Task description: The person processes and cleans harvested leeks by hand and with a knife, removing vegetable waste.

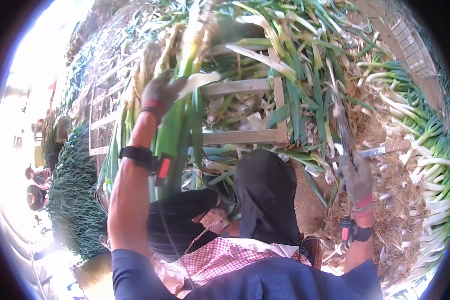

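Observation:
My left hand (162, 92), in a grey glove, is closed around long green leeks (177, 125) at the left of the wooden crate; their upper ends are blurred. To the right, my gloved right hand (355, 177) has its fingers curled round something dark and narrow, too blurred to name. A knife (397, 146) with a wooden handle shows just right of that hand, its blade pointing toward the fingers. Whether the hand touches the blade is unclear.
A wooden crate frame (242, 137) holds leek scraps. Trimmed leeks (430, 165) line the far right beside roots (395, 210) on the ground. A green pile (77, 200) stands left, with people (37, 187) beyond. A pale crate (412, 47) is upper right.

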Demonstrator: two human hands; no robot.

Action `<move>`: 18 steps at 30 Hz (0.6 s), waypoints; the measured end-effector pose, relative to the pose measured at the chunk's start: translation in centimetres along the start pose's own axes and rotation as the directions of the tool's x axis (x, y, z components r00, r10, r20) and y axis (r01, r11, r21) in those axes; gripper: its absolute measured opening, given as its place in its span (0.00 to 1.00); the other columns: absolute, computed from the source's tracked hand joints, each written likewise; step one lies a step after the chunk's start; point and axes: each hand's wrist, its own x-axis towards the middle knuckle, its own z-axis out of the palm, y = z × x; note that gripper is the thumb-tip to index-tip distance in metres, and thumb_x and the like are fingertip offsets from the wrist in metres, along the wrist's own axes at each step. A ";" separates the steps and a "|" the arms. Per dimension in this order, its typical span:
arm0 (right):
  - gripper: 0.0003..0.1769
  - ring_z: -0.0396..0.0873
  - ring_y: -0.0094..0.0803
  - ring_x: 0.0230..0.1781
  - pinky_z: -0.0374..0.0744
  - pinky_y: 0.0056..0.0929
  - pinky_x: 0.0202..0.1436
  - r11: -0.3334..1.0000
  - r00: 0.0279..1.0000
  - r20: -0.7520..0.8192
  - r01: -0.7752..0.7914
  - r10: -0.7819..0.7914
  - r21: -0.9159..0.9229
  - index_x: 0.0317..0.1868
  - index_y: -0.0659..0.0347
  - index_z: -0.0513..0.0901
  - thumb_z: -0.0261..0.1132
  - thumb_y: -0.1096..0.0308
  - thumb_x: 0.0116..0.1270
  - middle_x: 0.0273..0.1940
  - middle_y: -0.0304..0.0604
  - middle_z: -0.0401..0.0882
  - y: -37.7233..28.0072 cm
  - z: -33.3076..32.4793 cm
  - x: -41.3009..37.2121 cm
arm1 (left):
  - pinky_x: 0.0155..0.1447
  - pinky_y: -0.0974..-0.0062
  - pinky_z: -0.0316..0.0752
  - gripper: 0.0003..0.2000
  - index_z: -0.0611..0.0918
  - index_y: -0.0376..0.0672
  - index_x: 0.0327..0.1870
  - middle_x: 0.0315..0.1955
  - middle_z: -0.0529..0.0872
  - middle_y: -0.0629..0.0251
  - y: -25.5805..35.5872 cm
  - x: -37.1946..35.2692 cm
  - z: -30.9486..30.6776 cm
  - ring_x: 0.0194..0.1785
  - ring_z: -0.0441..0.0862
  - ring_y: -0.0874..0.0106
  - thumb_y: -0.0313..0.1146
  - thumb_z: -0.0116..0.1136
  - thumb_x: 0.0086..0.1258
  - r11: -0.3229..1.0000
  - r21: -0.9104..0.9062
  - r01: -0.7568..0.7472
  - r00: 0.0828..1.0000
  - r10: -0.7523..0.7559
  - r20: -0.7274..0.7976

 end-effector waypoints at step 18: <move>0.17 0.85 0.51 0.42 0.80 0.47 0.48 0.276 0.482 0.480 0.856 -0.733 -0.437 0.46 0.63 0.86 0.68 0.56 0.69 0.38 0.53 0.86 -10.1 24.9 -8.9 | 0.47 0.68 0.86 0.10 0.80 0.42 0.50 0.40 0.85 0.64 -1.7 -18.1 -1.5 0.39 0.85 0.68 0.40 0.56 0.82 0.032 -0.965 0.262 0.951 -0.182 0.252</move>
